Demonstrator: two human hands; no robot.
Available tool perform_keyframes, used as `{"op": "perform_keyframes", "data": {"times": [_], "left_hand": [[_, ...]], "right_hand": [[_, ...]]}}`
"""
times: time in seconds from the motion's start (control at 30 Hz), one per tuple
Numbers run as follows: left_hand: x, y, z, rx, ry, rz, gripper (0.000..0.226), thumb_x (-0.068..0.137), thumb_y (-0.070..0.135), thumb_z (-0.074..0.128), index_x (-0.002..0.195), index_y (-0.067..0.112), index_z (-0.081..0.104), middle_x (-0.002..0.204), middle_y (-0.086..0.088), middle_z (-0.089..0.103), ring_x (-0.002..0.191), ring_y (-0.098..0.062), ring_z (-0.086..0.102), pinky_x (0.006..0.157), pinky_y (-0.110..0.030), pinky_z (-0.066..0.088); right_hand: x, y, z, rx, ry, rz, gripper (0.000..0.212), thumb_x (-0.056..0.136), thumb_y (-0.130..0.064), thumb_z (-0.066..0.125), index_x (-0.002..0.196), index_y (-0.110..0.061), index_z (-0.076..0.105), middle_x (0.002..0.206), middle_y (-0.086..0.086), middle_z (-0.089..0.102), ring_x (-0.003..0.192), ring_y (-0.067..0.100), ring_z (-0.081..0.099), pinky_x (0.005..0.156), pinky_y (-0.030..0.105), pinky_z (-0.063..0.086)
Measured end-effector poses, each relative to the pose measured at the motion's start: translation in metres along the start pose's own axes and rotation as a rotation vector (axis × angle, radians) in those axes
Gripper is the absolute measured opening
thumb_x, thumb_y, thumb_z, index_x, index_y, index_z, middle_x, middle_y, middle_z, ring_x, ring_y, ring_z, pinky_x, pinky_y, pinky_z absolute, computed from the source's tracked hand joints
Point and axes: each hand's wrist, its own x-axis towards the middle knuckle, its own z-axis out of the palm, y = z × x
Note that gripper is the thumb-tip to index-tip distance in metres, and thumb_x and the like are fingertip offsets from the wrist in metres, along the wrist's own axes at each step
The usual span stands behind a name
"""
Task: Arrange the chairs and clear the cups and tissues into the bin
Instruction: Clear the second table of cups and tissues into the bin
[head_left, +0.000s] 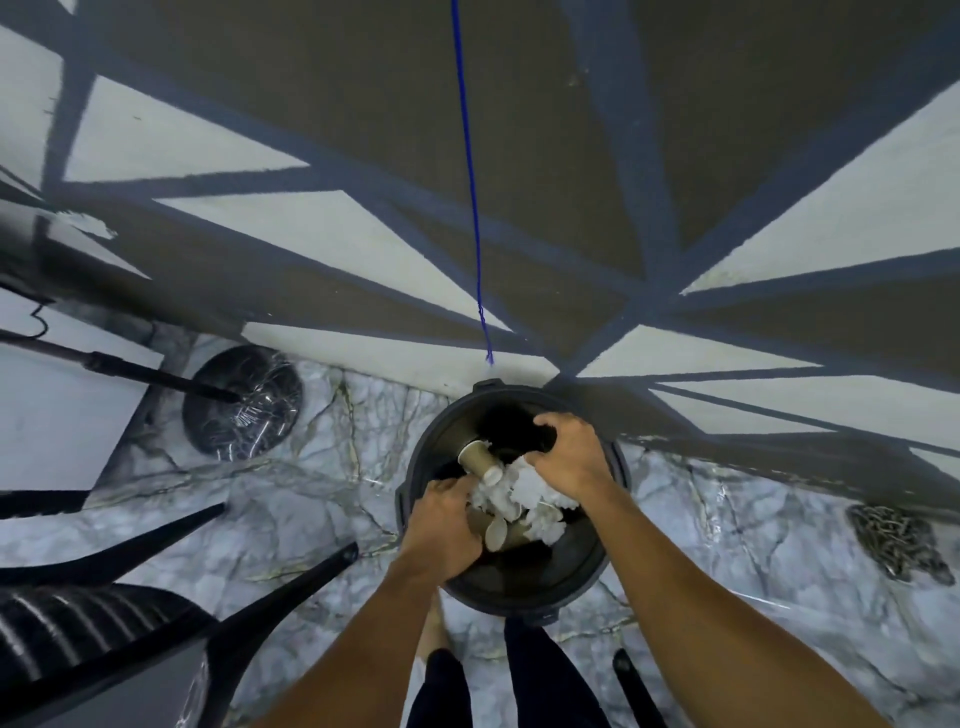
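left hand (441, 525) clutching cups (496, 532), right hand (569, 452) apparently gripping tissues (530, 486), over bin (524, 605)

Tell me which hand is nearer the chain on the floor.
Right. The right hand is over the right side of the bin, toward the chain; the left hand is over the bin's left side, farther from it.

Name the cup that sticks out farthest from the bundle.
The brown cup at the bundle's upper left, jutting toward the bin wall; the other cups sit bunched against the left hand.
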Motion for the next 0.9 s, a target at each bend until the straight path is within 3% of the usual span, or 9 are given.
{"op": "perform_keyframes", "data": {"times": [0.33,0.47,0.7,0.83,0.9], "left_hand": [[-0.032,-0.014,-0.046,-0.062,0.179,-0.133,0.062,0.071,0.017,0.07,0.132,0.017,0.057,0.124,-0.006,0.062,0.121,-0.027,0.05,0.096,-0.035,0.047],[-0.076,-0.038,-0.075,-0.116,0.321,-0.247,0.058,0.08,0.017,0.068,0.136,0.017,0.055,0.128,-0.006,0.058,0.125,-0.027,0.048,0.096,-0.035,0.046],[-0.222,-0.124,-0.127,-0.186,0.623,-0.491,0.055,0.079,0.014,0.062,0.134,0.018,0.054,0.125,-0.002,0.056,0.125,-0.024,0.044,0.097,-0.035,0.044],[-0.331,-0.18,-0.123,-0.194,0.766,-0.643,0.023,0.071,0.019,0.057,0.094,0.021,0.057,0.092,0.002,0.053,0.105,-0.031,0.053,0.073,-0.038,0.047],[-0.383,-0.2,-0.113,-0.214,0.809,-0.725,0.03,0.075,0.022,0.062,0.104,0.015,0.06,0.106,-0.003,0.058,0.113,-0.03,0.051,0.082,-0.04,0.049]], "right_hand": [[-0.02,-0.051,0.007,-0.053,-0.129,-0.176,0.039,0.079,-0.017,0.073,0.117,-0.021,0.068,0.122,-0.002,0.066,0.114,0.015,0.059,0.098,0.026,0.046],[-0.044,-0.11,0.034,-0.184,-0.209,-0.336,0.037,0.081,-0.021,0.071,0.118,-0.021,0.067,0.124,0.0,0.063,0.117,0.02,0.057,0.101,0.032,0.047],[-0.148,-0.242,0.118,-0.339,-0.384,-0.728,0.031,0.08,-0.02,0.067,0.111,-0.019,0.067,0.116,0.003,0.067,0.109,0.024,0.062,0.091,0.033,0.051],[-0.235,-0.304,0.176,-0.475,-0.428,-0.958,0.032,0.078,-0.019,0.065,0.109,-0.022,0.069,0.112,0.002,0.068,0.106,0.024,0.063,0.086,0.035,0.054],[-0.278,-0.322,0.207,-0.544,-0.462,-1.06,0.024,0.075,-0.02,0.065,0.099,-0.019,0.068,0.104,0.001,0.068,0.1,0.024,0.063,0.082,0.038,0.055]]}}
